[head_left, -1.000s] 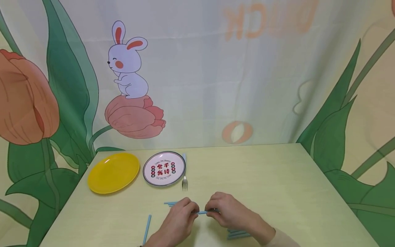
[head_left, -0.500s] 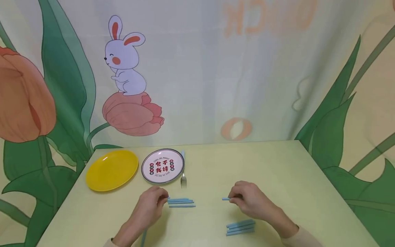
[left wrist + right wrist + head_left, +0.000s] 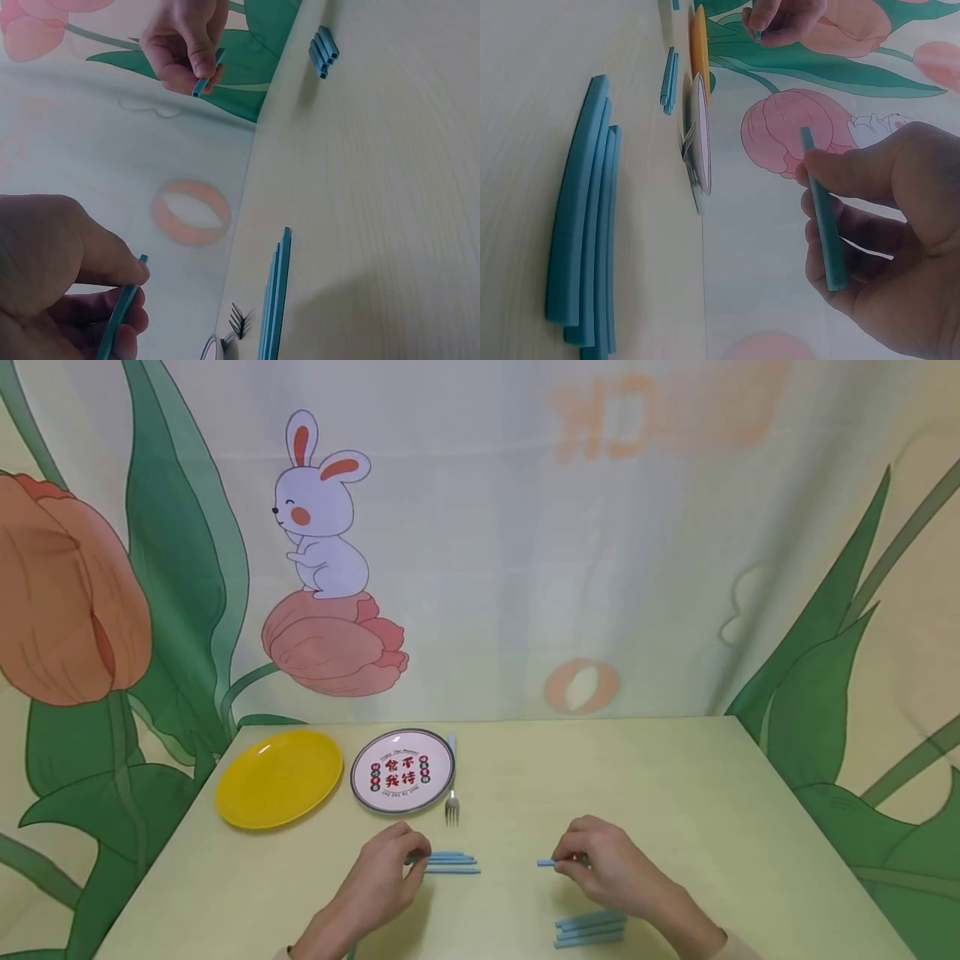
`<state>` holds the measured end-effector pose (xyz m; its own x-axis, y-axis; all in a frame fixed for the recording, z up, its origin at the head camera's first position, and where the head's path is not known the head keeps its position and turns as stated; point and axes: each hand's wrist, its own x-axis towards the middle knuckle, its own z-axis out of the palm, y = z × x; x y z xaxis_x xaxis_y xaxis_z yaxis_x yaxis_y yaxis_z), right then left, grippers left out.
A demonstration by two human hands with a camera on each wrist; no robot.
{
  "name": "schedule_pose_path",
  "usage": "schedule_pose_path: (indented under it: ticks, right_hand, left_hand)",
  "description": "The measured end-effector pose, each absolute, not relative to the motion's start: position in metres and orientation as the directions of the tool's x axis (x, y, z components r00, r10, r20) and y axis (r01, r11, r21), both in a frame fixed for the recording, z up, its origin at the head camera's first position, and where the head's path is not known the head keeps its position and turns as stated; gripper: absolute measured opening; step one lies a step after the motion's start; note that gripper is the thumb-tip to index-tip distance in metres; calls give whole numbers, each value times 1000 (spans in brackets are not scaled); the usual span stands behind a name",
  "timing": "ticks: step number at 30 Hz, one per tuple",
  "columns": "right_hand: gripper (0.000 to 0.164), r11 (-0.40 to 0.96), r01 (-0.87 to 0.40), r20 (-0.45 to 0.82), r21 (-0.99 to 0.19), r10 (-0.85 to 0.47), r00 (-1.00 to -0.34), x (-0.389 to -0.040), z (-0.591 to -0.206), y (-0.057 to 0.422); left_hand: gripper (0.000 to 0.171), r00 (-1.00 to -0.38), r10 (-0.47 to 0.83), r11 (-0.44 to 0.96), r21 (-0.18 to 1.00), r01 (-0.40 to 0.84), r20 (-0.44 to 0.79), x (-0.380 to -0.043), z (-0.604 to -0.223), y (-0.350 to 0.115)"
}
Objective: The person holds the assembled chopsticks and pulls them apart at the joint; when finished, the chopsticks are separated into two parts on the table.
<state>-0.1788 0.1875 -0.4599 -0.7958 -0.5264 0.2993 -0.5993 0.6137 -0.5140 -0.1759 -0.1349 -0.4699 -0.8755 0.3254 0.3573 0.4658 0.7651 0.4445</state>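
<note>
My left hand (image 3: 382, 872) is over the left part of the table and pinches a thin blue stick (image 3: 120, 315) between thumb and fingers. Below and beside it lies a row of several thin blue sticks (image 3: 453, 871). My right hand (image 3: 611, 864) holds another blue stick (image 3: 825, 217), raised off the table, one end poking out past the fingertips. Under the right hand, a second group of several blue sticks (image 3: 570, 217) lies side by side, looking thicker than the left group. The two hands are well apart.
A yellow plate (image 3: 279, 781) and a white plate with red lettering (image 3: 401, 797) stand at the back left. A fork (image 3: 452, 808) lies beside the white plate. One more blue stick (image 3: 351, 953) lies mostly hidden by the left forearm. A printed curtain (image 3: 480, 568) hangs behind the table.
A second ago both hands met at mid-table on a blue stick. They have since moved apart, left and right, each with a stick, uncovering the stick groups. The view shifts slightly.
</note>
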Motion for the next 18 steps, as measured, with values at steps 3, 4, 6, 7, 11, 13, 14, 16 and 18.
schedule_pose_path:
  ticks: [3,4,6,7,11,13,14,16,18]
  right_hand:
    - [13,603,-616,328,-507,-526,-785,-179,-460,188]
    - [13,598,-619,332,-508,-527,-782,-179,-460,189]
    - [13,586,-623,334,-518,-532,-778,-179,-459,189]
    - [13,582,-623,332,-524,-533,-778,-178,-458,189]
    - [13,579,-612,317,-538,-534,-784,-178,-457,191]
    - [13,581,-609,312,-539,-534,-786,-177,-456,191]
    - [13,584,-608,309,-538,-535,-787,-177,-457,192]
    - [13,584,-610,308,-536,-537,-785,-177,-457,193]
    - [12,586,-618,312,-525,-543,-780,-177,-457,194]
  left_hand:
    - [11,-880,324,766,449,460,347,-177,-469,-133]
    - [11,-881,325,765,451,459,345,-177,-469,-132]
    - [11,-881,329,764,453,460,340,-177,-468,-131]
    - [11,-882,332,762,456,460,335,-177,-468,-131]
    - [12,-883,361,749,471,466,300,-177,-468,-130]
    - [12,-882,381,741,480,470,276,-178,-467,-130]
    - [13,-882,390,737,483,472,266,-178,-467,-129]
    - [13,-878,405,732,486,478,254,-178,-467,-129]
    - [13,-876,410,733,480,482,253,-178,-468,-129]
